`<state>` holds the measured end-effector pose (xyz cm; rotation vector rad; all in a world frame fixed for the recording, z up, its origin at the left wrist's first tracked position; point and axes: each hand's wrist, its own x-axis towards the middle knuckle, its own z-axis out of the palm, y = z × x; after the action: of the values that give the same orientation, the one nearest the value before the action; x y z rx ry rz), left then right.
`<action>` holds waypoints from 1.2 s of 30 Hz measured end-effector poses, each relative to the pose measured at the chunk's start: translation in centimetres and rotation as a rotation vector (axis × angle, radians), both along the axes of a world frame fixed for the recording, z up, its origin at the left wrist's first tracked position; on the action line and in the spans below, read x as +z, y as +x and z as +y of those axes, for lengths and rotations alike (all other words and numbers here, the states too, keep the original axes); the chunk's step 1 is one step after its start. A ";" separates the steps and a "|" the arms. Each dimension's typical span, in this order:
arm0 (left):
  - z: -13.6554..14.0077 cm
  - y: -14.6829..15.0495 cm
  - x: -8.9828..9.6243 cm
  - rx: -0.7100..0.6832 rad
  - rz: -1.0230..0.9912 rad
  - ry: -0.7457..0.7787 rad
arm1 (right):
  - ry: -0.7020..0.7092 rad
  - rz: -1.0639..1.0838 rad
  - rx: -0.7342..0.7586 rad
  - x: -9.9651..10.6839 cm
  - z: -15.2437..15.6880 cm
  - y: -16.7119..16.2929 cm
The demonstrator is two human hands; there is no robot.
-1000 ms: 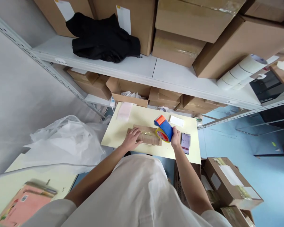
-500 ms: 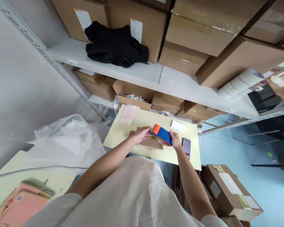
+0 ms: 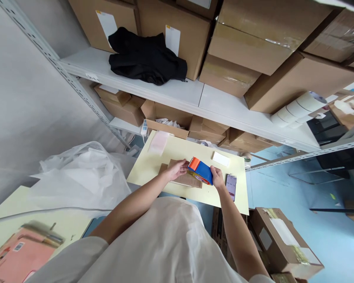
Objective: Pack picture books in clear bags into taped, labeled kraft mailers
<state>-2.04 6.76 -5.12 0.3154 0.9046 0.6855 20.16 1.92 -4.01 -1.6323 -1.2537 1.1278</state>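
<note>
Two hands (image 3: 177, 169) flank a tape dispenser (image 3: 205, 173), the right (image 3: 218, 177) gripping it.

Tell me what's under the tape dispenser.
Under the tape dispenser is brown cardboard on the pale yellow table; the dispenser and left hand cover part of it.

One left hand (image 3: 177, 169), one right hand (image 3: 217, 176), one tape dispenser (image 3: 204, 171), one phone (image 3: 230, 187).
Two tables (image 3: 240, 171); on the one ahead, one white pad (image 3: 221, 158), one pink sheet (image 3: 158, 142) and at least one cardboard box (image 3: 187, 181). One black garment (image 3: 147, 59), with two big boxes (image 3: 191, 43) behind it. At least one plastic bag (image 3: 82, 177). Several white tape rolls (image 3: 297, 108), too close together for a sure count.
</note>
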 end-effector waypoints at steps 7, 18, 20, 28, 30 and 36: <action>0.3 -0.2 0.9 -0.322 0.073 0.050 | 0.017 -0.065 0.031 0.4 0.1 -0.1; 0.0 0.2 -0.1 -0.157 0.099 0.092 | 0.052 -0.112 0.039 0.0 -0.1 0.0; -0.1 0.2 -0.3 -0.172 0.074 0.092 | 0.068 -0.110 0.044 -0.2 -0.2 0.1; -1.2 0.9 -0.2 -0.071 0.171 0.107 | 0.057 -0.134 0.046 -0.3 -0.2 -0.1; -1.5 1.1 0.0 -0.038 0.302 0.165 | 0.054 -0.158 0.057 -0.1 -0.2 -0.2; -2.0 0.5 0.7 0.026 0.479 0.270 | 0.107 -0.267 0.160 1.8 0.2 -0.7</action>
<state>-1.53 4.75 -4.37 0.7305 1.2733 0.7723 19.51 2.17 -2.18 -1.6640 -1.6129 0.9395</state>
